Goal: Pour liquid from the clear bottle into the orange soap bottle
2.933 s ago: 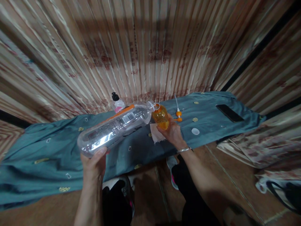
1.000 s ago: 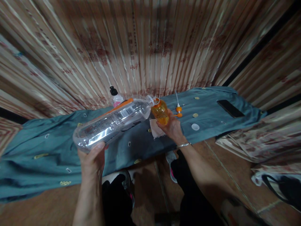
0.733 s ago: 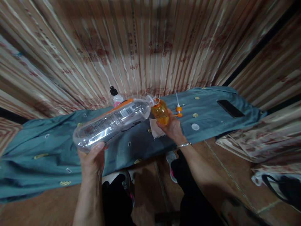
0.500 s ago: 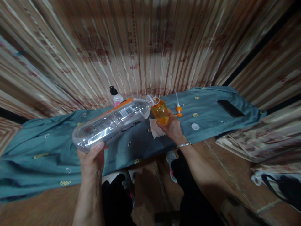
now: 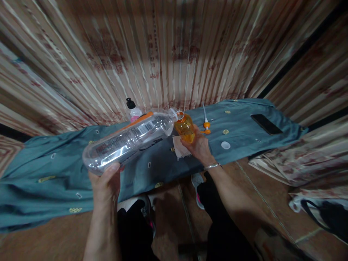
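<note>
My left hand (image 5: pixel 106 183) grips the base of a large clear plastic bottle (image 5: pixel 127 141), tilted with its neck up to the right. Its mouth is right at the mouth of a small orange see-through bottle (image 5: pixel 185 127). My right hand (image 5: pixel 199 145), with a bracelet at the wrist, is closed round that orange bottle, which leans towards the clear one. Just right of it lies an orange and white pump head (image 5: pixel 206 127) with a clear tube. Below the bottles a pale cloth (image 5: pixel 181 148) lies flat.
A teal patterned cloth (image 5: pixel 233 119) covers the long narrow surface. On it are a white round cap (image 5: pixel 225 145), a black phone (image 5: pixel 265 124) and a black-topped bottle (image 5: pixel 134 110) at the back. Striped curtains (image 5: pixel 174 54) hang behind. My legs and shoes are below the front edge.
The clear bottle and my left hand have shifted very slightly left and up. Both hands keep their hold, and the two mouths stay together.
</note>
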{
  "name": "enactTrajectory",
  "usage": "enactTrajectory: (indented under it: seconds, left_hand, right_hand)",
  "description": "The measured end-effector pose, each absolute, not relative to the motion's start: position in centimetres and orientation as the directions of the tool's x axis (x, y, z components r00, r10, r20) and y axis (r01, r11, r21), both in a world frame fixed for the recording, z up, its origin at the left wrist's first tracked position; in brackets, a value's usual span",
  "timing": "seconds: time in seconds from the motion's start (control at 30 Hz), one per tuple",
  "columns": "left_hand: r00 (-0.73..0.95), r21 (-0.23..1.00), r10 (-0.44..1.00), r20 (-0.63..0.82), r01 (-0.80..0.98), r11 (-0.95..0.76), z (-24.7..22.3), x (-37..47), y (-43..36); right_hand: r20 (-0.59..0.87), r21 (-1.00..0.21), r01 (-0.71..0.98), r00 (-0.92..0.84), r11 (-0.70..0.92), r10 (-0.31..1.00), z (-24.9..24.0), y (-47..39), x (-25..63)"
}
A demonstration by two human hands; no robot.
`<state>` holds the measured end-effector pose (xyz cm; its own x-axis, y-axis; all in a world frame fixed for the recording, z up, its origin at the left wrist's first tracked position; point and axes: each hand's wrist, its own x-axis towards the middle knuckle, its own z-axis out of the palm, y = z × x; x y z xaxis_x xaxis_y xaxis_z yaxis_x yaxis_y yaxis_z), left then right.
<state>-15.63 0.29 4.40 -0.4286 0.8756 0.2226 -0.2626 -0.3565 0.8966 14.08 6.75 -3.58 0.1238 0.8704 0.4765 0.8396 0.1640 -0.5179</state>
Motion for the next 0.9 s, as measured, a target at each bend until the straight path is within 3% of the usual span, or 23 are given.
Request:
enactTrajectory:
  seconds: [0.9]
  left_hand:
    - [-0.405, 0.897, 0.890, 0.209, -0.283, -0.339, 4.22, -15.97, 0.30]
  right_hand:
    - [0.502, -0.527, 0.830, 0.133, 0.180, 0.855, -3.47, 7.00, 14.45]
